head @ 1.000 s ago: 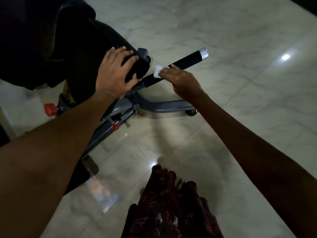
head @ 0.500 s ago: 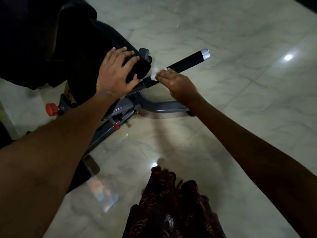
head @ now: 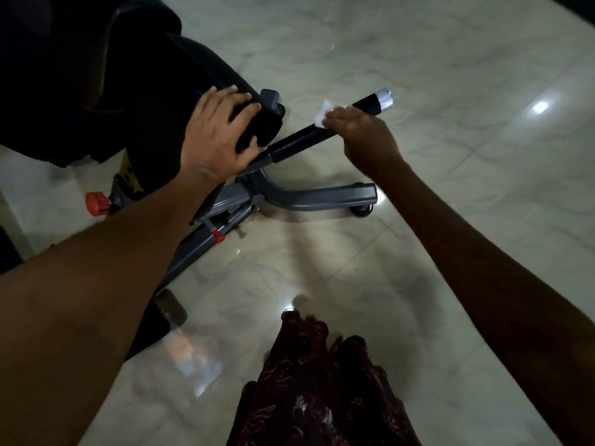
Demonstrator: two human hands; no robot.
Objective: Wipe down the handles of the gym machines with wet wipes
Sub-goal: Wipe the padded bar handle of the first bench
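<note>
Where the frame runs lowest, dark red patterned fabric (head: 325, 391) over the glossy marble floor (head: 467, 194), bright light spots reflected on the tiles. Two bare forearms reaching up and away from the lower corners. Further out, grey metal base leg (head: 322, 197) of the gym machine on the floor, small wheel (head: 362, 210) under its right end, red knob (head: 96, 203) at the left side of the frame, smaller red pin (head: 218, 235) on the sloping grey bar. Left hand (head: 219, 136) laid over the end of the black padded seat (head: 135, 101), fingers spread and bent over its edge, thumb against the underside, gripping the pad. Right hand (head: 363, 136) just beyond, curled over the black handle (head: 309, 136), pressing a white wet wipe (head: 323, 113) against the grip with the fingertips; wipe peeking out at the far-left side of the knuckles, partway along the handle. Handle angled up to the right, silver end cap (head: 383, 98) free past the hand. Farthest back, bare pale floor and a dark strip at the top right corner
</note>
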